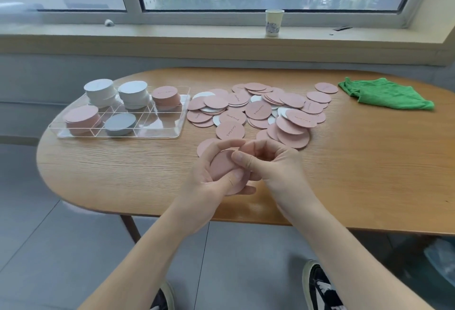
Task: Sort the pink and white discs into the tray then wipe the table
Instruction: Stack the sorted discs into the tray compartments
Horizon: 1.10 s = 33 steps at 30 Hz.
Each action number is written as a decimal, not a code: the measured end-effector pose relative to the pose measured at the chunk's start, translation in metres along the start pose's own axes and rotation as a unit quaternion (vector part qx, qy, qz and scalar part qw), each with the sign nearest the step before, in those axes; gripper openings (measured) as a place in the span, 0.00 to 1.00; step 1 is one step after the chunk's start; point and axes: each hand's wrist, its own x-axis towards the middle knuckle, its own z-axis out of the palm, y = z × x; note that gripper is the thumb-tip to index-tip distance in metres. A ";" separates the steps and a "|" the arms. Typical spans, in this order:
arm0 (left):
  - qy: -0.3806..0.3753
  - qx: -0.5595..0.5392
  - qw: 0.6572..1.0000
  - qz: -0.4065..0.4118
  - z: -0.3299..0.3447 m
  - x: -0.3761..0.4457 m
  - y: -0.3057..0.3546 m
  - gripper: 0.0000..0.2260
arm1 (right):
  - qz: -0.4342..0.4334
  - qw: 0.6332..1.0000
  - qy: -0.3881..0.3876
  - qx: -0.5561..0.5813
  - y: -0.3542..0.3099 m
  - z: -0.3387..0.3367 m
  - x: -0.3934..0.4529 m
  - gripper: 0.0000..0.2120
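A clear compartmented tray (177,127) stands at the table's left. It holds two white stacks (99,91), two pink stacks (166,96) and a grey-looking stack (120,123). A loose heap of pink and white discs (261,110) covers the table's middle. Near the front edge my left hand (209,181) grips a small stack of pink discs (221,168), fingers curled round its rim. My right hand (273,164) pinches the same stack from the right, thumb on top. One pink disc (204,145) lies just behind my left fingers.
A green cloth (386,92) lies crumpled at the table's far right. A paper cup (273,22) stands on the window sill behind the oval wooden table (123,169). My shoes show on the tiled floor below.
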 end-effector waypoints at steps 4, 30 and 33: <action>0.036 -0.002 0.999 -0.007 -0.019 -0.005 0.008 0.15 | -0.049 0.992 0.026 -0.111 -0.001 -0.001 0.011 0.05; 0.119 0.010 0.993 0.003 -0.061 -0.012 0.029 0.15 | -0.033 0.930 -0.167 -0.327 0.020 0.012 0.098 0.09; 0.136 0.018 0.991 0.009 -0.060 -0.011 0.027 0.17 | 0.039 0.971 -0.190 -0.138 0.015 0.004 0.091 0.11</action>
